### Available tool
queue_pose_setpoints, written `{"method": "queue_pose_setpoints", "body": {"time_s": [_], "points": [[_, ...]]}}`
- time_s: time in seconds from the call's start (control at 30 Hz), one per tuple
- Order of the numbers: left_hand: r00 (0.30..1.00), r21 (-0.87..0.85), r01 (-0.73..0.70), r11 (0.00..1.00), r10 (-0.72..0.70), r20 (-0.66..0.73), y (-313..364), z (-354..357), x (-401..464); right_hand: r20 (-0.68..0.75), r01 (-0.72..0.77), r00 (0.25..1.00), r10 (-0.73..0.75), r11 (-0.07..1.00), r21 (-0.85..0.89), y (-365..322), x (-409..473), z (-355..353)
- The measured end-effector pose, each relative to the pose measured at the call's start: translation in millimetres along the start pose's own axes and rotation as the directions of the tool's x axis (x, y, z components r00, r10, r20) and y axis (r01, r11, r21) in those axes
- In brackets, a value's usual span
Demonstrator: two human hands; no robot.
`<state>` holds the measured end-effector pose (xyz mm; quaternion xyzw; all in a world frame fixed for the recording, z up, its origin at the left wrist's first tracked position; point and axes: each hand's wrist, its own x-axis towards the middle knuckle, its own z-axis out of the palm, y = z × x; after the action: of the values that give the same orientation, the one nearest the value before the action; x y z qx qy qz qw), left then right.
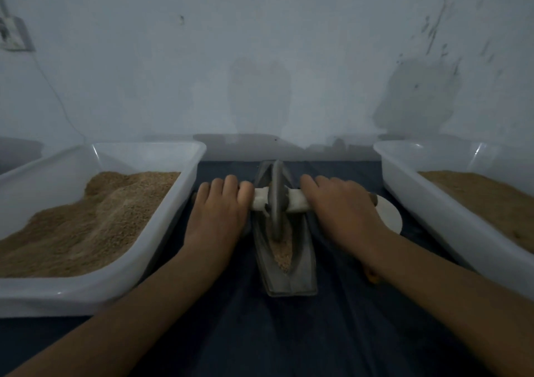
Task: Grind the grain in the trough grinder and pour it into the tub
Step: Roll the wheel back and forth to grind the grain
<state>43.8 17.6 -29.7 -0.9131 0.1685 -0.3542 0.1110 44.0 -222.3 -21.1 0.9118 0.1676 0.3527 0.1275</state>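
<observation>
A dark metal boat-shaped trough grinder (300,269) lies lengthwise on the dark cloth in the middle. Tan grain (282,254) fills its near half. A grey grinding wheel (276,200) stands in the trough on a pale axle handle (296,200). My left hand (218,212) lies over the handle's left end, fingers curled over it. My right hand (342,204) covers the right end, fingers bent round it. A white tub (161,241) at the left holds heaped brown grain. Another white tub (427,200) at the right holds a flatter layer of brown grain.
A round white disc (390,215) lies on the cloth just behind my right hand. A pale blue wall rises close behind the tubs. A wall socket (13,34) with a thin cable sits at the far left. Dark cloth (289,336) covers the surface in front.
</observation>
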Motion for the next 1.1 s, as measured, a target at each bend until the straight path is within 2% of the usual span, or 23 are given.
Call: {"method": "queue_pose_setpoints", "body": {"time_s": [0.1,0.17,0.23,0.33,0.43,0.53,0.63,0.77,0.93,1.03,1.1], "points": [[0.997,-0.001,0.063,0.998,-0.063,0.040,1,3,26,0.159,-0.113,0.982,0.098,0.989,0.091,6,36,9],[0.991,-0.004,0.122,0.993,-0.122,0.055,4,6,47,0.332,-0.250,0.922,0.200,0.962,0.115,9,62,17],[0.983,-0.022,0.164,0.986,-0.162,0.084,4,10,60,0.382,-0.311,0.890,0.250,0.944,0.107,8,78,21],[0.978,-0.067,0.179,0.982,-0.170,0.116,0,12,54,0.330,-0.283,0.910,0.249,0.958,0.056,1,72,16],[0.981,-0.066,0.154,0.986,-0.145,0.128,-2,8,19,0.104,-0.134,0.985,0.135,0.991,-0.018,-11,49,1],[0.999,-0.027,0.030,0.999,-0.030,0.017,1,-1,-14,-0.071,-0.037,0.997,0.035,0.999,-0.033,-14,13,-7],[0.995,0.025,0.005,1.000,-0.002,-0.103,6,-5,-19,-0.074,-0.031,0.997,0.030,0.999,-0.011,-8,-8,-5],[0.999,-0.007,0.049,0.999,-0.049,-0.003,3,1,12,-0.018,-0.067,0.998,0.067,0.998,-0.007,-4,16,7],[0.975,-0.106,0.211,0.972,-0.201,0.099,-5,21,52,0.248,-0.134,0.960,0.131,0.991,-0.007,9,82,19],[0.966,-0.152,0.238,0.959,-0.217,0.143,-8,26,47,0.230,-0.118,0.966,0.121,0.993,-0.028,2,86,15],[0.975,-0.167,0.192,0.967,-0.169,0.144,-9,21,34,0.130,-0.107,0.986,0.106,0.994,-0.004,-5,66,5]]}}
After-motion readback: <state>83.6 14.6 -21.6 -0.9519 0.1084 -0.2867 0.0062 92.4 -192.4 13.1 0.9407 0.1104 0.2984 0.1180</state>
